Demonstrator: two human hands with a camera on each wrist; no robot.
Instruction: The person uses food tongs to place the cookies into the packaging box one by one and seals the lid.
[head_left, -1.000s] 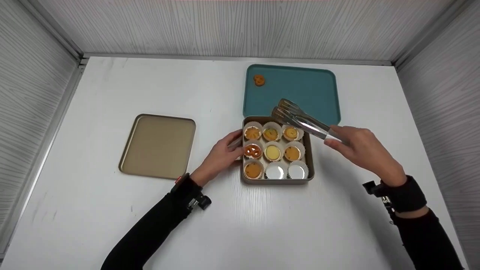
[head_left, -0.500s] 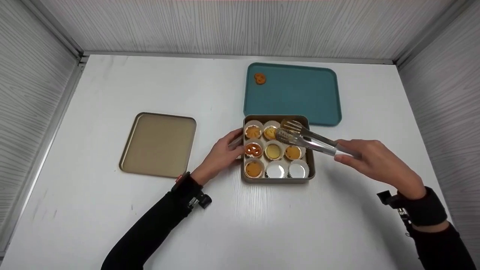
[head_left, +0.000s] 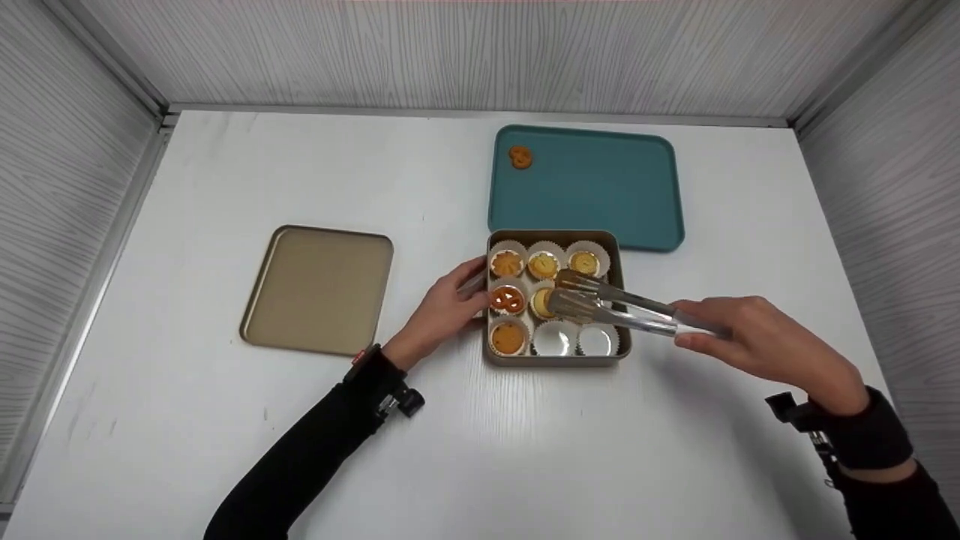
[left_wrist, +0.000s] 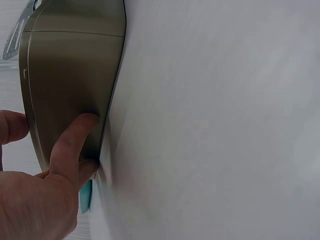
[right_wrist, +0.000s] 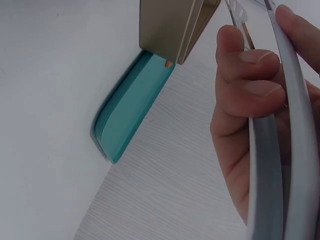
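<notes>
A square gold-brown tin [head_left: 555,361] holds paper cups in rows, several with cookies, including a pretzel cookie [head_left: 508,300]. Two cups in its near row, one of them the near-right cup [head_left: 598,341], show shiny bottoms. My left hand [head_left: 448,306] holds the tin's left wall, with fingers [left_wrist: 70,145] against the outside and the thumb at the rim. The metal tongs [head_left: 637,315] are gripped in my right hand [head_left: 765,341]. Their slotted tips are spread over the middle row's right cup, largely hiding it. Whether they touch a cookie, I cannot tell.
Behind the tin lies a teal tray [head_left: 600,180] with one pretzel cookie [head_left: 520,157] at its far left. A flat gold tray or lid [head_left: 319,289] rests to the left on the white table [head_left: 480,457]. Grey panels [head_left: 480,52] enclose the table.
The tongs have come down from above the tin's far edge, passed over the far-right cup, and moved nearer to the middle row. My left hand has stayed at the tin.
</notes>
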